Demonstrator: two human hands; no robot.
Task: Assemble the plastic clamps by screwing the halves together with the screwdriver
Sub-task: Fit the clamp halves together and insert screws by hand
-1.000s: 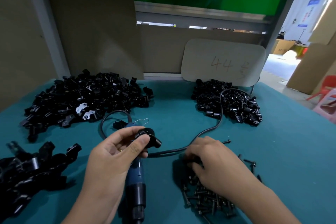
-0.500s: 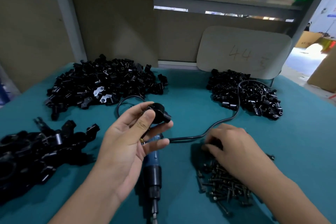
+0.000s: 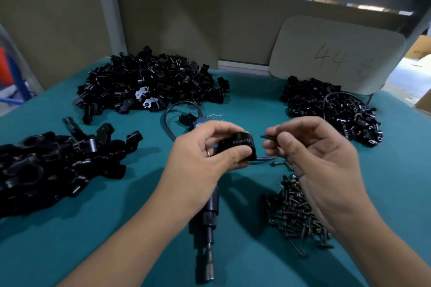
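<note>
Clamp [image 3: 238,147], light stiff plastic, sits gripped at its edges in my left hand [image 3: 205,156]; right hand [image 3: 310,151] pinches a slippery little screw [image 3: 268,137].

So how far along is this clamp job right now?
Done: a pile of joined clamps lies at the left. In hand: the left hand grips a clamp, the right hand pinches a screw beside it. Left: the screw is not in, the screwdriver lies on the table, and loose halves remain.
</note>
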